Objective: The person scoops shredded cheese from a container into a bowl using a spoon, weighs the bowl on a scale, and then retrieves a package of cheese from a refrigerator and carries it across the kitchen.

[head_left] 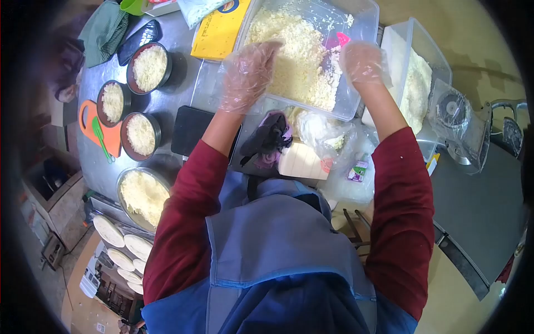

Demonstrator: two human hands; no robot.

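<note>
Thin clear plastic gloves cover both of my hands. My left hand [250,75] is over the left side of a clear plastic tub [362,19], its fingers curled together toward the white crumbly food [297,61] inside. Whatever those fingers may hold is hidden. At the tub's right rim is my right hand [364,64], its fingers bent inward and partly hidden. Right beside its fingertips shows a small pink plastic piece [342,39]; I cannot tell whether the hand grips it. The crumbly food heaps toward the tub's left and near side.
Dark round pans [158,139] of white crumbs stand left, near an orange board [89,119] with a green spatula [100,133]. A metal bowl [168,186], yellow box [219,28], black flat device [189,131], plastic bags [320,128] and second tub [436,53] surround me.
</note>
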